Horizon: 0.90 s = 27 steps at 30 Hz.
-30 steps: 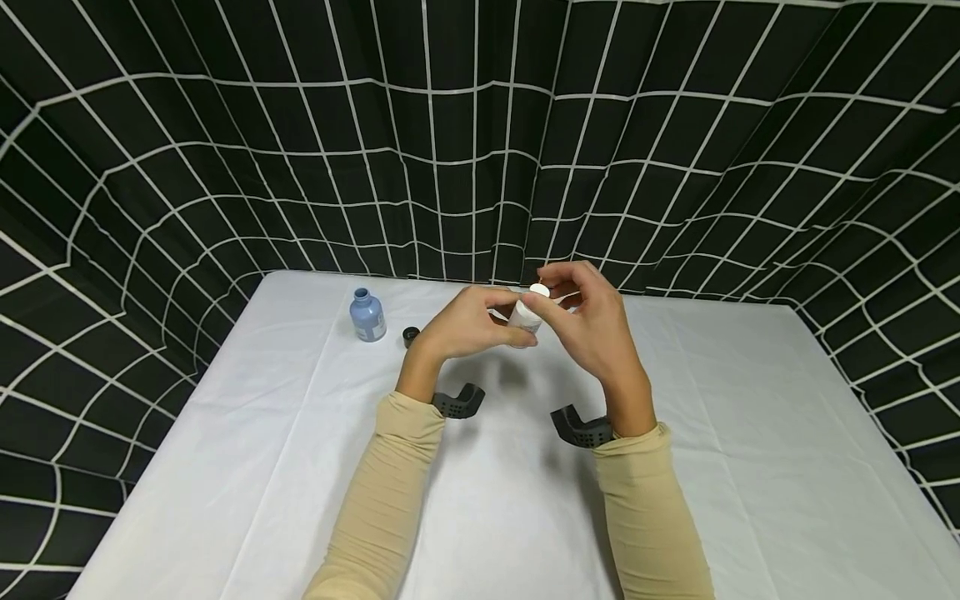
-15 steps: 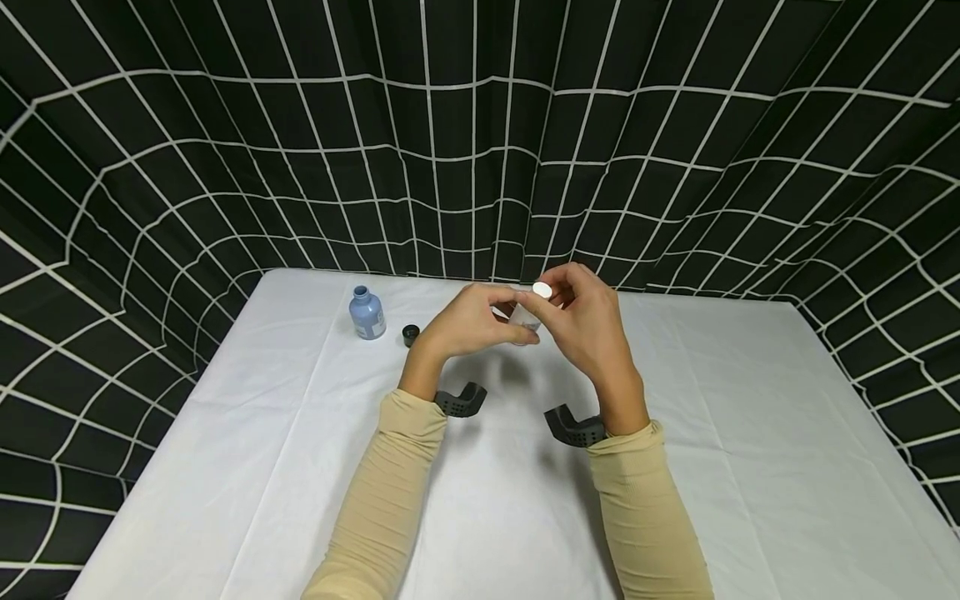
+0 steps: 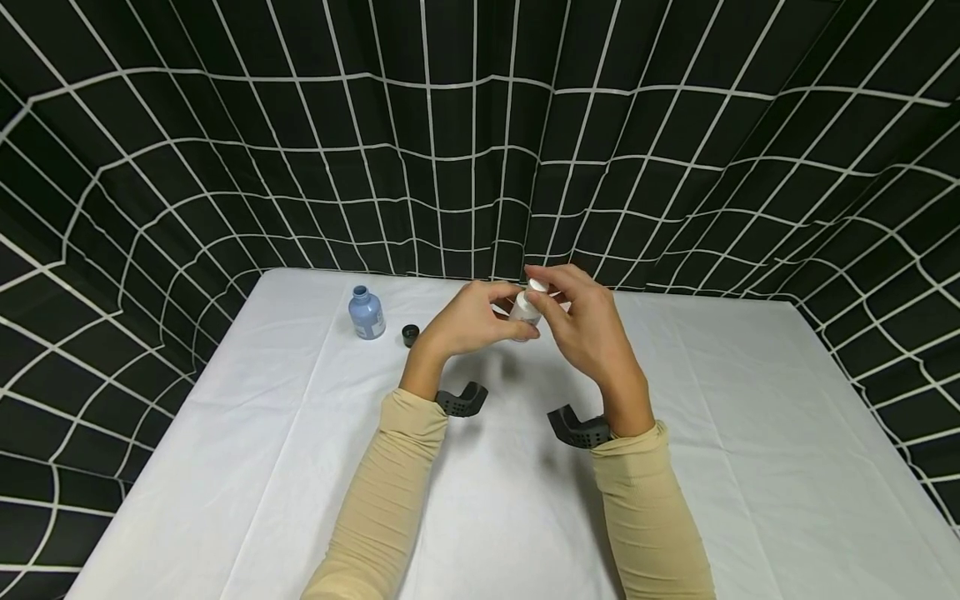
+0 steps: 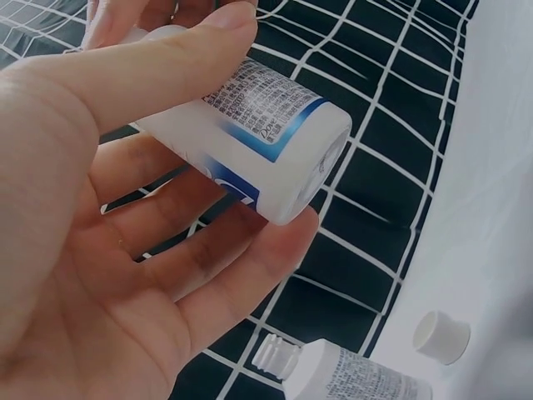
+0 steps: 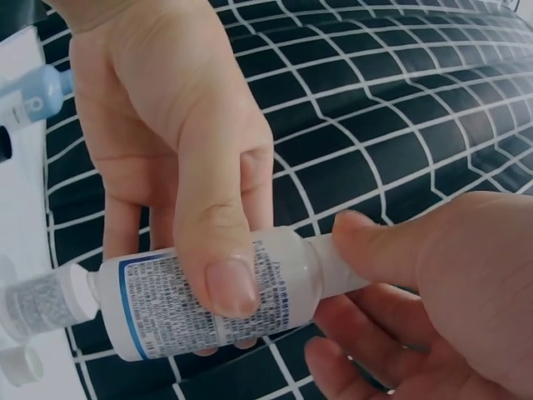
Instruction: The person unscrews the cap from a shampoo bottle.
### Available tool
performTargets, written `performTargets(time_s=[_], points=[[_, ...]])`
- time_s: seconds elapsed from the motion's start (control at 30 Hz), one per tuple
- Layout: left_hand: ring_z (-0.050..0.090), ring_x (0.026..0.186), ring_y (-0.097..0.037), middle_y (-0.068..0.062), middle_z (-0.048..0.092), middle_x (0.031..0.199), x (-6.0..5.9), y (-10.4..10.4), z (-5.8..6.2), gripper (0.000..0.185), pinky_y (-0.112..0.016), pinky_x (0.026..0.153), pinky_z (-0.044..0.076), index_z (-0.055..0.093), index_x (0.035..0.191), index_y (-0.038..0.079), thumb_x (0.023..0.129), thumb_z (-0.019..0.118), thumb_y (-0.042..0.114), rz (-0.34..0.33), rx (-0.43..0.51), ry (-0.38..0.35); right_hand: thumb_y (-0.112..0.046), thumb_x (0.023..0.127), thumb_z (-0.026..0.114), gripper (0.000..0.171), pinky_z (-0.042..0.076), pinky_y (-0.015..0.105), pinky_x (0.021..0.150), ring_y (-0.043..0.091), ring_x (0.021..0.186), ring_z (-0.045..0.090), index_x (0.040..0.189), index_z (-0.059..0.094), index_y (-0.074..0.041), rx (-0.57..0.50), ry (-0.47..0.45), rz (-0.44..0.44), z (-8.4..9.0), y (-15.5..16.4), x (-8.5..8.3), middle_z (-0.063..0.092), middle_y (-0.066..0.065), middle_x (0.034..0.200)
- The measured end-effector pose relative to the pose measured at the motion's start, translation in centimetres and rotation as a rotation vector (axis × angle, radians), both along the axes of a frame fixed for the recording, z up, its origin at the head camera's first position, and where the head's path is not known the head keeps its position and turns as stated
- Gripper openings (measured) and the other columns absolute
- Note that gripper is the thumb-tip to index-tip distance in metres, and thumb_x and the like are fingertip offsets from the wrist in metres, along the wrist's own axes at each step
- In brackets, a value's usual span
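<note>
My left hand (image 3: 468, 321) holds a small white bottle (image 5: 154, 308) tilted in the air, thumb across its printed label and fingers behind it. The blue-edged label and the flat base show in the left wrist view. My right hand (image 3: 588, 329) pinches the white cap (image 5: 335, 271) at the bottle's top between thumb and fingertips. That cap sits at the bottle's neck. Part of the cap is hidden by the right thumb.
Left of my hands, a blue bottle (image 3: 367, 314) stands uncapped beside a black cap (image 3: 410, 335) on the white-covered table (image 3: 495, 500). A second white bottle (image 4: 358, 377), uncapped, and a white cap (image 4: 442, 337) stand there too, hidden in the head view. A black gridded curtain (image 3: 480, 125) hangs behind.
My right hand's fingers turned round the cap and then swung back, gripping it again. The bottle stays in my left hand, which has barely moved.
</note>
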<state>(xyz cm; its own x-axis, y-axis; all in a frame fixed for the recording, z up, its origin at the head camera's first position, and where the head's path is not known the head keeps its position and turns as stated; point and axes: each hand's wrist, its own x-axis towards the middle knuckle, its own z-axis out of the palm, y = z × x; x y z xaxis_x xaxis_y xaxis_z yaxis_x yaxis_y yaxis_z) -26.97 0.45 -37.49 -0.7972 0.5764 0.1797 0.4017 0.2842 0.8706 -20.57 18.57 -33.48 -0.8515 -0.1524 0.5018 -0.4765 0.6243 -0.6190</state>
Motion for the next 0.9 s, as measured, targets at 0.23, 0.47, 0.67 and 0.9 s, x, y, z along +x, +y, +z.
performTargets(time_s=[0.23, 0.47, 0.67, 0.9], points=[[0.066, 0.090, -0.022, 0.003, 0.071, 0.091, -0.08, 0.08, 0.00, 0.032, -0.030, 0.075, 0.055, 0.074, 0.109, 0.024, 0.080, 0.086, 0.033, 0.006, 0.006, -0.016, -0.006, 0.100, 0.062, 0.031, 0.050, 0.038, 0.084, 0.025, 0.108, 0.064, 0.131, 0.069, -0.007, 0.016, -0.036, 0.033, 0.31, 0.13, 0.25, 0.070, 0.009, 0.127], [0.064, 0.093, -0.020, 0.004, 0.069, 0.092, -0.11, 0.15, -0.15, 0.034, -0.030, 0.076, 0.054, 0.075, 0.111, 0.028, 0.079, 0.087, 0.032, 0.012, -0.018, -0.016, -0.019, 0.097, 0.070, 0.036, 0.057, 0.040, 0.092, 0.023, 0.109, 0.066, 0.131, 0.068, -0.008, -0.037, -0.006, 0.003, 0.23, 0.12, 0.23, 0.069, 0.008, 0.127], [0.063, 0.092, -0.016, 0.003, 0.070, 0.092, 0.04, 0.26, -0.04, 0.034, -0.028, 0.077, 0.053, 0.075, 0.109, 0.026, 0.078, 0.088, 0.029, -0.006, -0.018, -0.016, -0.021, 0.090, 0.080, 0.031, 0.054, 0.030, 0.076, 0.022, 0.095, 0.068, 0.115, 0.073, -0.004, -0.095, 0.047, -0.120, -0.02, -0.04, -0.17, 0.069, 0.010, 0.107], [0.060, 0.097, -0.013, 0.005, 0.068, 0.097, 0.08, 0.31, -0.17, 0.040, -0.029, 0.079, 0.054, 0.074, 0.115, 0.029, 0.078, 0.088, 0.032, 0.005, -0.042, -0.009, -0.027, 0.087, 0.083, 0.029, 0.044, 0.021, 0.071, 0.021, 0.081, 0.062, 0.101, 0.072, -0.004, -0.041, -0.006, -0.191, -0.20, -0.05, -0.37, 0.066, 0.010, 0.090]])
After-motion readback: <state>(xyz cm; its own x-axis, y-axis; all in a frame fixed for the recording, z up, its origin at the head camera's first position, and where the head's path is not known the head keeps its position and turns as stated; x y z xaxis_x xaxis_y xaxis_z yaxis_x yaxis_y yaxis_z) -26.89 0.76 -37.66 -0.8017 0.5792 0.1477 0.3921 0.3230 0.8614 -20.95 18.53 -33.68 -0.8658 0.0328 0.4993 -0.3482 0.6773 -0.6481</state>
